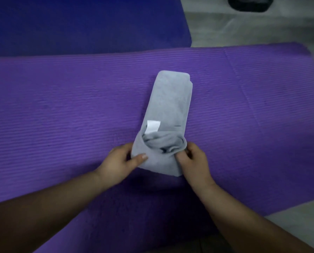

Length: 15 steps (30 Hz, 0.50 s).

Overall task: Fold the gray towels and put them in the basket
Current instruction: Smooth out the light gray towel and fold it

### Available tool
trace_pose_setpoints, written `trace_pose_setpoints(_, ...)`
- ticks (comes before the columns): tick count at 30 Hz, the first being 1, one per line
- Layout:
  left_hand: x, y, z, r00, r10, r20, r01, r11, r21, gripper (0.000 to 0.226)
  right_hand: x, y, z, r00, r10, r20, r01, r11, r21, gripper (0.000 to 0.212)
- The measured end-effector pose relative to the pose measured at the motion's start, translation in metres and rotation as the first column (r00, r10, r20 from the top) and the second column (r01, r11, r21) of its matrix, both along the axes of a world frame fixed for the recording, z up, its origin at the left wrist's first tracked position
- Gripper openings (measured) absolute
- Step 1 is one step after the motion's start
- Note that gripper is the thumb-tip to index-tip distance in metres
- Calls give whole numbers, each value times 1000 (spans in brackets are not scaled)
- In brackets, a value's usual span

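Note:
A gray towel lies folded into a long narrow strip on the purple mat, running away from me. A white label shows near its close end. That close end is lifted and curled over. My left hand pinches its left corner, thumb on top. My right hand grips the right corner with fingers tucked into the fold. No basket can be made out for certain.
A dark blue mat lies beyond the purple one at the back left. Gray floor shows at the back right, with a dark object at the top edge, cut off by the frame.

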State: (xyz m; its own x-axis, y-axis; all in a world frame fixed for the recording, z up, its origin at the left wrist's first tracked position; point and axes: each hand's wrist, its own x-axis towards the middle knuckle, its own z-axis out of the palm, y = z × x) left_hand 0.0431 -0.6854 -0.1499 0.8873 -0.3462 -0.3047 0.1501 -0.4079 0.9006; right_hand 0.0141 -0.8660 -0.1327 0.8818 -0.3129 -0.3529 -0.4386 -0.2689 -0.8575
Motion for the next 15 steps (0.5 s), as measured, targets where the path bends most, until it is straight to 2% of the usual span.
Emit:
trace_pose_setpoints(2,14,-11,6,987,101,-124,-101,995,4,43,16,0,0,995,-90,-42,91,995,37,35)
trace_pose_setpoints(5,34,-26,11,980,107,-165,-89,990,109,21,33,0,-5,965,-207,-160,222,972,80,33)
trace_pose_setpoints(8,47,-39,8,973,176,-150,-140,964,224,25,46,-2,-10,953,-181,-241,175,983,-47,37)
trace_pose_setpoints(10,54,-44,7,961,238,-142,-186,932,310,39,54,-6,-14,942,-178,-286,149,981,-121,40)
trace_pose_setpoints(11,56,-43,8,971,224,-78,-179,907,381,47,56,-7,-16,935,-187,-300,150,978,-142,38)
trace_pose_setpoints(12,59,-41,9,985,153,83,-174,877,449,49,58,-7,-17,930,-196,-312,149,974,-168,33)
trace_pose_setpoints(13,63,-39,9,942,16,336,-180,868,464,44,59,-8,-19,933,-196,-301,137,969,-206,25)
trace_pose_setpoints(14,67,-38,9,786,-167,595,-160,875,457,33,59,-8,-17,937,-186,-295,112,962,-250,19)
trace_pose_setpoints(15,71,-37,7,557,-361,748,-96,866,490,20,60,-7,-16,944,-172,-281,91,956,-280,16)
